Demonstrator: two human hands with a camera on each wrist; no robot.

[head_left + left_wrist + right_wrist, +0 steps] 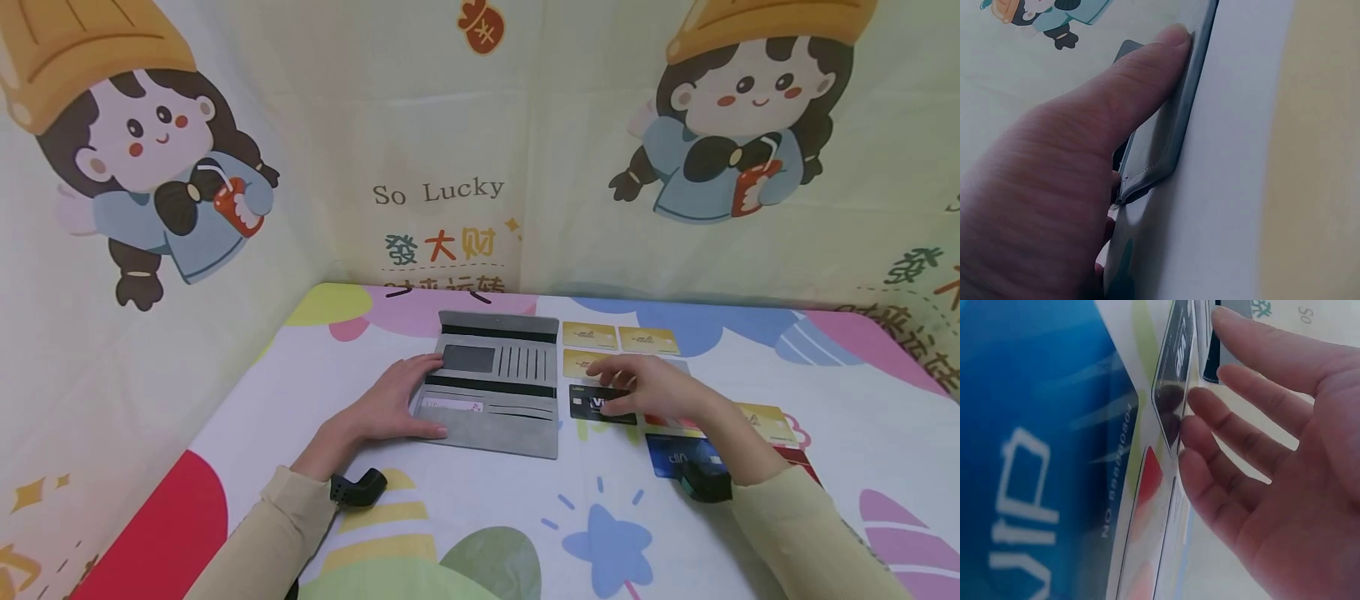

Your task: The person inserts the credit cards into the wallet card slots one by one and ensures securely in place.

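Observation:
A grey wallet lies unfolded flat on the table, showing card slots and a dark window. One light card marked VIP sits in its lower left slot. My left hand rests on the wallet's left edge; in the left wrist view the thumb lies along its surface. Over a black VIP card, my right hand hovers with loosely bent, spread fingers. In the right wrist view the fingertips are close to that black card, nothing pinched between them; whether they touch it I cannot tell.
Gold cards lie right of the wallet. Behind or under the right forearm are a blue VIP card, a red-and-yellow card, another gold card and a dark red card. A printed cloth wall stands behind the table.

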